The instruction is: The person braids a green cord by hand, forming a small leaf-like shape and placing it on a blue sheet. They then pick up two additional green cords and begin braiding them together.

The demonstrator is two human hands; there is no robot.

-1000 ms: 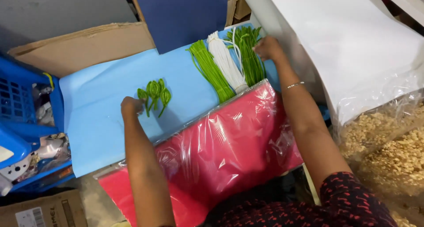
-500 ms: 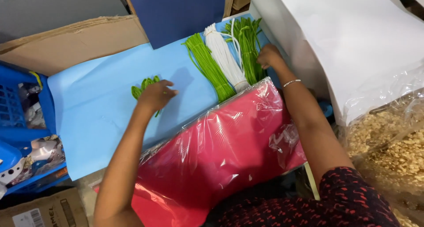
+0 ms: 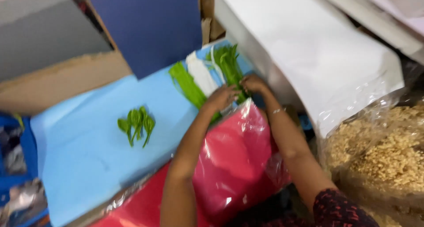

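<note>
A light blue sheet [image 3: 88, 152] covers the work surface. On it lies a small cluster of green leaf shapes [image 3: 136, 122], untouched. At the far end are bundles of green strips [image 3: 187, 83], white strips [image 3: 201, 72] and darker green leafy strips [image 3: 229, 63]. My left hand [image 3: 223, 96] and my right hand [image 3: 252, 83] meet at the near ends of these bundles, fingers curled down on them. Motion blur hides exactly which strips each hand grips. A red sheet in clear plastic wrap [image 3: 234, 160] lies under both forearms.
A dark blue board [image 3: 150, 28] stands upright behind the sheet, with brown cardboard [image 3: 57, 81] to its left. A white sheet [image 3: 318, 50] drapes over a raised surface on the right. Clear bags of tan chips [image 3: 388, 156] sit at right. A blue crate [image 3: 17, 165] is at left.
My left hand left the small green leaf cluster and swung right to join my right hand at the strip bundles. The leaf cluster stays on the blue sheet.
</note>
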